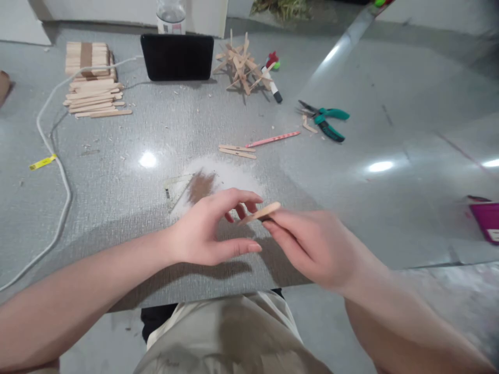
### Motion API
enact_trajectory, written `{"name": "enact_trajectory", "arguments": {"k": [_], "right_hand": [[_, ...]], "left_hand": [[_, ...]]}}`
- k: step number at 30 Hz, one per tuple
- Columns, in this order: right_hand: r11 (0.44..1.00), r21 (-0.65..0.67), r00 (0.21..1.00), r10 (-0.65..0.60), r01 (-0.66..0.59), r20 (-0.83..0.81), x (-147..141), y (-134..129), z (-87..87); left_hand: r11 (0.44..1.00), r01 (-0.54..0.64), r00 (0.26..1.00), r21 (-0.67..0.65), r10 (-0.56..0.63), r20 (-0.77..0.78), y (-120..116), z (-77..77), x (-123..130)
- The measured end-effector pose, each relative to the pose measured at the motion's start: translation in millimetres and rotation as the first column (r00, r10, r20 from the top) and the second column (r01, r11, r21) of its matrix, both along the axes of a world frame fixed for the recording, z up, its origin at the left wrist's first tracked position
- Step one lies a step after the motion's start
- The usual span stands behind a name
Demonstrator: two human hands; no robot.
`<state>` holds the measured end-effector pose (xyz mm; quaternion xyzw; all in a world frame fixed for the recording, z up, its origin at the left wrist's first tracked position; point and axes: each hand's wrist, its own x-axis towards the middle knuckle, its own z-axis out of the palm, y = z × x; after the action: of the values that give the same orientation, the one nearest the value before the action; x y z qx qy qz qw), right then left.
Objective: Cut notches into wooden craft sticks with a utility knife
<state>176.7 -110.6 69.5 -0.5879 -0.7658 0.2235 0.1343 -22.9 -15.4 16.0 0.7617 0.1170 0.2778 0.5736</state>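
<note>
Between thumb and fingers my right hand (315,241) pinches a wooden craft stick (262,212), its rounded end pointing up and to the right. A small dark part under the stick, by the fingertips, is too blurred to make out. My left hand (218,226) is to the left of it, thumb and fingers spread apart around the stick's lower end; I cannot tell whether they touch it. Beyond my hands, two short stick pieces (237,151) lie beside a pink pencil (273,139). White powder with a brown smear (201,187) covers the table just past my left hand.
Teal-handled pliers (325,118) lie at right of centre. A stick pile (242,65), a white marker (272,84) and a propped black phone (177,58) stand farther back. Bundled sticks (93,78) and a white cable (64,176) are on the left, a purple box (485,221) far right.
</note>
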Motion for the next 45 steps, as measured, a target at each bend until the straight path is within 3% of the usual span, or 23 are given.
{"name": "enact_trajectory", "arguments": {"k": [6, 12, 18, 27, 34, 40, 43, 45], "right_hand": [[0.990, -0.121, 0.960, -0.039, 0.075, 0.276, -17, 5, 11.3], [0.992, -0.087, 0.903, -0.043, 0.089, 0.428, -31, 9, 13.5], [0.991, -0.090, 0.929, -0.056, 0.095, 0.365, -31, 10, 11.1], [0.989, -0.114, 0.943, -0.054, 0.097, 0.328, -33, 12, 10.6], [0.979, -0.150, 0.951, -0.092, 0.141, 0.294, -37, 16, 8.2], [0.979, -0.144, 0.952, -0.098, 0.145, 0.291, -39, 16, 5.5], [0.984, -0.110, 0.956, -0.107, 0.141, 0.272, -35, 13, 5.5], [0.984, -0.068, 0.960, -0.141, 0.162, 0.240, -28, 9, 6.7]], "left_hand": [[0.993, -0.048, 0.999, 0.104, 0.048, 0.000, 6, -1.2, 2], [0.990, -0.136, 0.991, 0.041, 0.136, 0.009, 6, -6.0, 0], [0.978, -0.198, 0.979, -0.072, 0.200, 0.025, -3, -9.9, 0], [0.964, -0.246, 0.967, 0.101, 0.251, -0.039, -8, -8.8, 2], [0.944, -0.328, 0.943, -0.033, 0.325, -0.067, -12, -10.5, 1], [0.940, -0.340, 0.938, -0.008, 0.338, -0.079, -14, -10.2, 0], [0.910, -0.413, 0.909, -0.038, 0.409, -0.076, -1, -11.3, -2], [0.810, -0.573, 0.818, -0.128, 0.574, -0.028, 11, -11.7, -3]]}}
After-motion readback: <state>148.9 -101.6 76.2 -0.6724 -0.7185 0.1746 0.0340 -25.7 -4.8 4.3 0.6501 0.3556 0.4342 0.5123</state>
